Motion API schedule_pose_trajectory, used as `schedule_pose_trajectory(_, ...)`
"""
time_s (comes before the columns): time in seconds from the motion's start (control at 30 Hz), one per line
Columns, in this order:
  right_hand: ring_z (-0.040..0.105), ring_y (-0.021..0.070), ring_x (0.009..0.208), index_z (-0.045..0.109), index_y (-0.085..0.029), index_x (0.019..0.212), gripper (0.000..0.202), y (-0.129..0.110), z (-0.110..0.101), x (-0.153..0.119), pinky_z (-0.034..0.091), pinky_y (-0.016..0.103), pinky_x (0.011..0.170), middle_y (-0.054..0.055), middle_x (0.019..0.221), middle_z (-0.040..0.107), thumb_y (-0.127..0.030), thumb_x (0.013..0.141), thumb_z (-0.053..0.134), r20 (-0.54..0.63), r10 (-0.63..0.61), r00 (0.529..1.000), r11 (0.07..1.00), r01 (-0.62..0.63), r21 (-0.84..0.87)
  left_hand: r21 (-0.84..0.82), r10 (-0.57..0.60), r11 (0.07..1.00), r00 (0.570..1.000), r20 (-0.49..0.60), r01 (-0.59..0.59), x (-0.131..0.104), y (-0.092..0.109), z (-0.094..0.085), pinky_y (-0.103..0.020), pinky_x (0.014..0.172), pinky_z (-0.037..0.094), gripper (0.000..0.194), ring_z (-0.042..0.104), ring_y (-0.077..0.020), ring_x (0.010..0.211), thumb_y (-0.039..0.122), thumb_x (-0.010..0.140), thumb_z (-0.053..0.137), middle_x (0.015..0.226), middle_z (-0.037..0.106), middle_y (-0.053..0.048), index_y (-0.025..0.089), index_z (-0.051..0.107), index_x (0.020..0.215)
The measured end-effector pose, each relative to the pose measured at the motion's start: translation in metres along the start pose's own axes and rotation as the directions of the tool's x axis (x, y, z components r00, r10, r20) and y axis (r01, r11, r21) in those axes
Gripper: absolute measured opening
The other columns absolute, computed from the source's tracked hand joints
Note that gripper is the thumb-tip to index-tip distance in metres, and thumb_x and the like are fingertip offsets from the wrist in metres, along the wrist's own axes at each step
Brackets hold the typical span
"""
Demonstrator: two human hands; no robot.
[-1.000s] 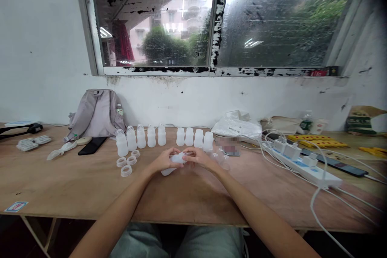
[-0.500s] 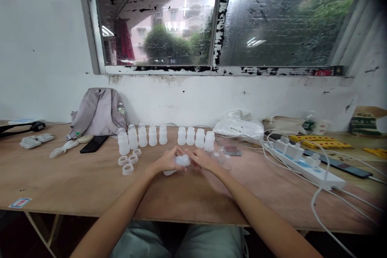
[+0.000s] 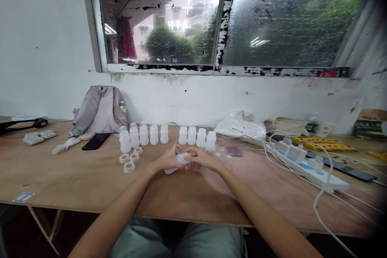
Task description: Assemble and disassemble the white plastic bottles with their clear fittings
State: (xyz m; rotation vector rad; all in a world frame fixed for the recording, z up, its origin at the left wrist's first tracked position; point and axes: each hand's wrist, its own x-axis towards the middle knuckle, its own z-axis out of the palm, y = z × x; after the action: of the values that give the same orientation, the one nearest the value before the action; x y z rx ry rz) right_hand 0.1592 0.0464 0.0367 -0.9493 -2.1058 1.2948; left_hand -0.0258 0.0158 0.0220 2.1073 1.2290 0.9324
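Note:
A frosted white baby bottle (image 3: 181,159) is held tilted between my hands, low over the table. My left hand (image 3: 169,159) is wrapped round its body, and the white base shows below the fingers. From the other side, my right hand (image 3: 198,159) closes its fingers on the bottle's upper end. Whether a small part sits under those fingers is hidden. Behind stand several bottles without tops (image 3: 200,137). To the left is a row of bottles with clear domed caps (image 3: 144,134). Loose collar rings (image 3: 129,167) lie in front of that row.
Clear caps (image 3: 222,158) lie just right of my right hand. A white power strip (image 3: 314,171) with trailing cables takes up the right side. A black phone (image 3: 96,142) and a grey backpack (image 3: 102,109) are at the left. A plastic bag (image 3: 240,125) rests against the wall.
My right hand's fingers have closed in further over the bottle's upper end. The bottle stays between both hands. The whole view has shifted slightly.

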Motion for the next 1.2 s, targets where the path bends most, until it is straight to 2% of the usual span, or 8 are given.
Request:
schedule_pose_trajectory(0.1,0.051,0.0112,0.042,0.059,-0.016,0.086,0.034,-0.004,0.001,-0.001,0.038,0.022,0.038,0.000,0.055,0.060,-0.044,0.066,0.062,0.025,-0.084,0.996,0.996,0.083,0.019,0.019,0.026,0.999,1.000,0.002,-0.026,-0.001,0.000,-0.001,-0.026,0.066,0.040,0.062,0.052,-0.0171,0.080,0.039,0.052,0.072,0.090,0.051,-0.001,0.021,0.037,0.100)
schedule_pose_trajectory(0.33,0.038,0.0077,0.029,0.049,-0.017,0.054,0.043,0.003,0.009,0.006,0.025,0.020,0.029,-0.004,0.036,0.042,-0.056,0.071,0.050,-0.230,-0.080,0.970,0.993,0.058,-0.100,0.133,0.096,0.988,0.989,-0.116,-0.081,-0.004,0.012,0.008,-0.027,0.068,0.040,0.051,0.053,-0.0189,0.083,0.038,0.059,0.067,0.092,0.054,-0.001,0.022,0.039,0.099)
schedule_pose_trajectory(0.47,0.043,0.0107,0.030,0.054,-0.016,0.086,0.048,0.011,-0.003,0.013,0.027,0.021,0.029,-0.002,0.044,0.049,-0.058,0.079,0.034,-0.390,-0.011,0.921,0.999,-0.006,-0.043,0.195,0.086,0.980,0.976,-0.200,-0.046,-0.002,0.015,0.014,-0.028,0.070,0.040,0.057,0.055,-0.0202,0.084,0.040,0.058,0.068,0.093,0.056,-0.002,0.022,0.040,0.103)
schedule_pose_trajectory(0.57,0.046,0.0120,0.032,0.039,-0.013,0.117,0.048,0.021,-0.014,0.018,0.029,0.021,0.029,-0.003,0.047,0.052,-0.046,0.082,0.041,-0.535,0.085,0.841,0.990,-0.132,-0.051,0.151,0.062,0.988,0.967,-0.246,-0.024,-0.002,0.012,0.013,-0.028,0.071,0.040,0.057,0.055,-0.0196,0.084,0.043,0.057,0.068,0.093,0.058,-0.002,0.021,0.042,0.103)
schedule_pose_trajectory(0.67,0.047,0.0124,0.032,0.027,-0.010,0.126,0.054,0.030,-0.019,0.021,0.031,0.020,0.031,-0.005,0.044,0.050,-0.030,0.081,0.049,-0.577,0.160,0.801,0.962,-0.258,-0.092,0.135,0.055,0.991,0.955,-0.291,-0.015,-0.003,0.010,0.010,-0.027,0.071,0.040,0.048,0.055,-0.0189,0.084,0.047,0.060,0.065,0.093,0.059,-0.001,0.021,0.046,0.096)
schedule_pose_trajectory(0.77,0.043,0.0109,0.030,0.033,-0.012,0.121,0.047,0.036,-0.019,0.022,0.029,0.019,0.031,-0.008,0.040,0.045,-0.025,0.079,0.050,-0.591,0.169,0.789,0.950,-0.291,-0.116,0.127,0.025,0.992,0.949,-0.315,0.016,-0.005,0.008,0.009,-0.027,0.069,0.040,0.045,0.055,-0.0184,0.081,0.050,0.063,0.062,0.091,0.060,-0.001,0.020,0.049,0.095)
schedule_pose_trajectory(1.03,0.043,0.0116,0.033,0.053,-0.011,0.101,0.040,0.036,-0.019,0.023,0.030,0.022,0.037,-0.005,0.040,0.047,-0.036,0.071,0.057,-0.634,0.058,0.771,0.953,-0.232,-0.196,0.083,0.010,0.996,0.943,-0.334,0.018,-0.005,0.007,0.007,-0.026,0.066,0.040,0.045,0.055,-0.0172,0.078,0.049,0.062,0.063,0.088,0.061,-0.001,0.019,0.051,0.094)
schedule_pose_trajectory(1.2,0.052,0.0137,0.055,0.063,-0.016,0.091,0.038,0.023,-0.033,0.021,0.037,0.024,0.050,0.002,0.063,0.059,-0.046,0.069,0.056,-0.745,-0.278,0.606,0.960,0.150,-0.237,0.058,0.013,0.998,0.943,-0.332,0.007,-0.006,0.006,0.005,-0.025,0.067,0.040,0.042,0.055,-0.0167,0.077,0.047,0.063,0.063,0.087,0.061,-0.001,0.019,0.052,0.093)
